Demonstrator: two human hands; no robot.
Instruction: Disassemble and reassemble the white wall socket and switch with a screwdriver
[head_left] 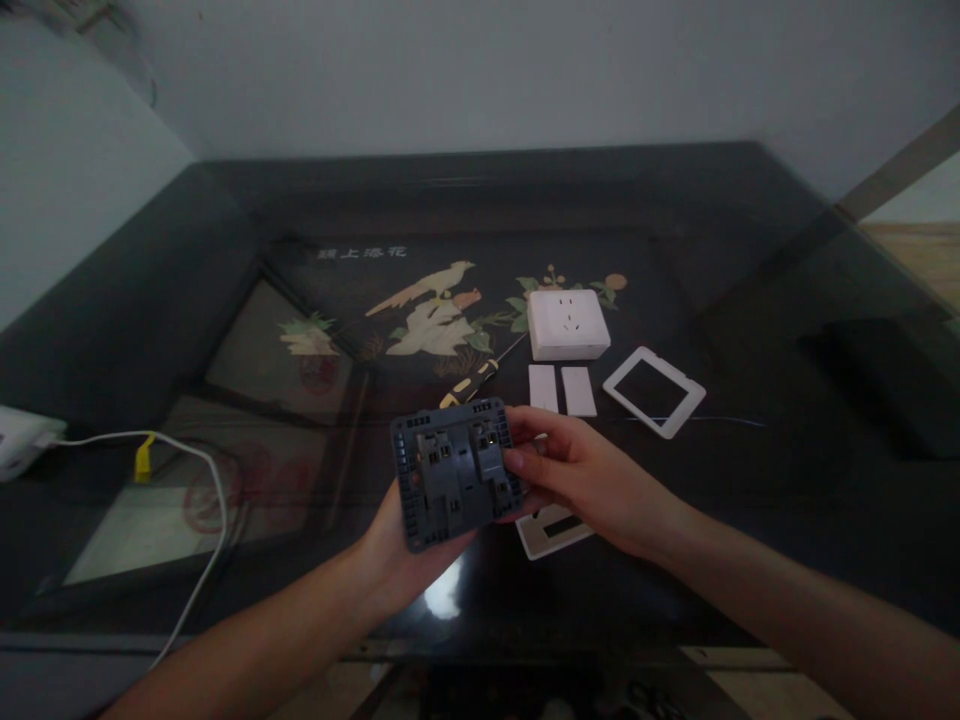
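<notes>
A dark grey wall switch module [459, 478] is held up over the table, its terminal side facing me. My left hand [405, 555] supports it from behind and below, the fingers mostly hidden by the module. At its right edge, my right hand [559, 465] grips it with thumb and fingers. Just under the right hand lies a white switch plate [551, 540] with a dark slot, partly covered. Behind the module a screwdriver [472, 383] with a black and yellow handle lies on the table. Two white rectangular covers [579, 391] rest beyond my right hand.
A white socket on its box [568, 325] stands beyond the covers. To its right lies a white frame [654, 392]. A white cable [217, 490] with a yellow tag runs down the left side from a white plug [26, 440]. The glossy dark table [450, 200] meets the wall behind.
</notes>
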